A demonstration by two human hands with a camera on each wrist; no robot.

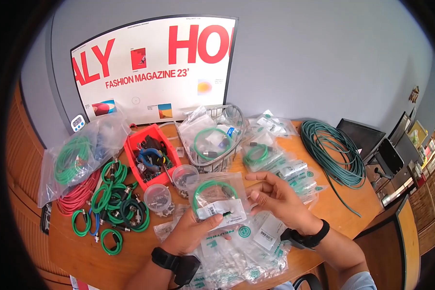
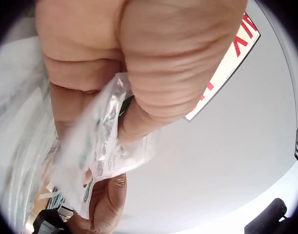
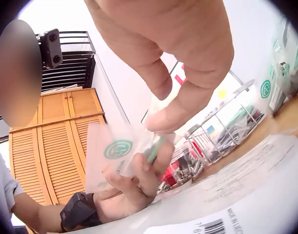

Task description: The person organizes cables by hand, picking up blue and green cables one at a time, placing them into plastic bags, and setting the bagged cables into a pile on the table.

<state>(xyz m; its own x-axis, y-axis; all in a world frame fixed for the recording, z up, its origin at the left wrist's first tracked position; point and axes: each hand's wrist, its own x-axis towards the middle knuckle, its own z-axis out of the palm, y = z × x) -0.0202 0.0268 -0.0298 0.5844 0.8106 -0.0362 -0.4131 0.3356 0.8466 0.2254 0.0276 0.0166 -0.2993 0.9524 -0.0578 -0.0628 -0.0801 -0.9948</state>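
Note:
My left hand grips a clear plastic bag by its lower edge, thumb across a white label. Inside the bag is a coiled green cable. In the left wrist view, the bag is pinched beneath the thumb. My right hand hovers at the bag's right edge with bent, loose fingers. The right wrist view shows its thumb and finger apart, close to the bag's edge, nothing pinched between them. Below both hands lie flat clear bags with green print.
Loose coiled green cables lie at left beside a bagged bundle. Behind are a red bin of tools, clear tubs of small parts and a wire basket. More bagged cables and a big dark-green coil sit at right.

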